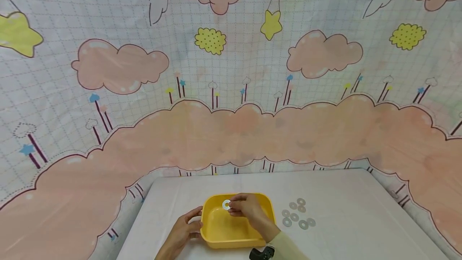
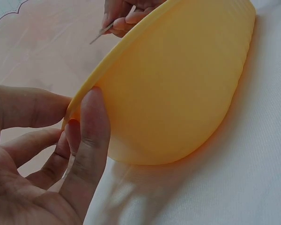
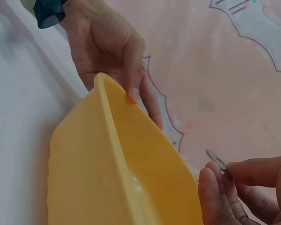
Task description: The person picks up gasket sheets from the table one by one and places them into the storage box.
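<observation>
A yellow plastic basin (image 1: pixel 231 244) with rounded corners sits on the white table. My left hand (image 1: pixel 183 228) pinches its left rim; the left wrist view shows a finger against the outer wall and others at the rim. Above the inside of the basin, my right hand (image 1: pixel 249 208) holds a flat metal washer (image 1: pixel 223 205) between thumb and fingertips. In the right wrist view that washer (image 3: pixel 215 159) appears nearly edge-on, clear of the basin wall. No washer shows on the visible part of the basin floor; my right hand and forearm hide some of it.
Several loose grey washers (image 1: pixel 300 224) lie in a cluster on the white table (image 1: pixel 346 204), right of the basin. A dark watch-like band (image 1: pixel 262 253) is at my right wrist. Behind the table hangs a patterned cloth (image 1: pixel 260 135) with clouds and stars.
</observation>
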A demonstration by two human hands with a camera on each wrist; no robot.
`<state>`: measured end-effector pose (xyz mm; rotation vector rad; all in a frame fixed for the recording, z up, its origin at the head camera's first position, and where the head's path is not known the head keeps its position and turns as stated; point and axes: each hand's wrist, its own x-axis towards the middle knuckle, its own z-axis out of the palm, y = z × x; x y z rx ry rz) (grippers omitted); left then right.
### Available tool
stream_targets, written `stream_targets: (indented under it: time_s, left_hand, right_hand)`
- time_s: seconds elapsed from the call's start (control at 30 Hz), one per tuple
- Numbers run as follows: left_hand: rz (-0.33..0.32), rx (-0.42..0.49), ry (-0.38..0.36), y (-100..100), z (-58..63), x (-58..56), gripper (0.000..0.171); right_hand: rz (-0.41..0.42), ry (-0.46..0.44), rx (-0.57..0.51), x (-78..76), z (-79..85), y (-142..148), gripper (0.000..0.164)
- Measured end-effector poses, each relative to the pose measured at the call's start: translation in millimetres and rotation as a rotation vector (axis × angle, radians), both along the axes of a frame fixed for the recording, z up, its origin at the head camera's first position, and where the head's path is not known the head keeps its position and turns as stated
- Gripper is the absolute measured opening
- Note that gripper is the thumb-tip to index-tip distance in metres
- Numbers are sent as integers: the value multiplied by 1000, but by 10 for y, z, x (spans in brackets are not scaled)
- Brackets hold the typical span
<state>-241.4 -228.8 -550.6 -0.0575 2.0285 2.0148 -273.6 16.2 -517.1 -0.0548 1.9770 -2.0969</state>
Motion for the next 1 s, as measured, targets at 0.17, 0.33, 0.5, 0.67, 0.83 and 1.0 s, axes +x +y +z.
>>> stream_targets:
  time_s: [0.17,0.33,0.5,0.67,0.83,1.0]
  left_hand:
    - [3,8,2,2,11,5,73]
    - [7,7,4,7,10,4,73]
    - [4,9,5,16,10,3,73]
    - [4,10,0,16,6,0,73]
    - [1,10,-5,15,0,-7,73]
    - [3,8,-5,22,-3,-9,72]
  right_hand:
    - [-2,-17,-7,-27,-43,-78,23]
    - [-14,-31,-10,-36,-51,-134,21]
    - [-23,-38,8,-59,-107,-184,19]
    - [-23,-63,19,-73,-132,-213,20]
    - [-21,-110,31,-97,-151,-213,18]
    - [-6,-120,24,-114,-184,-207,18]
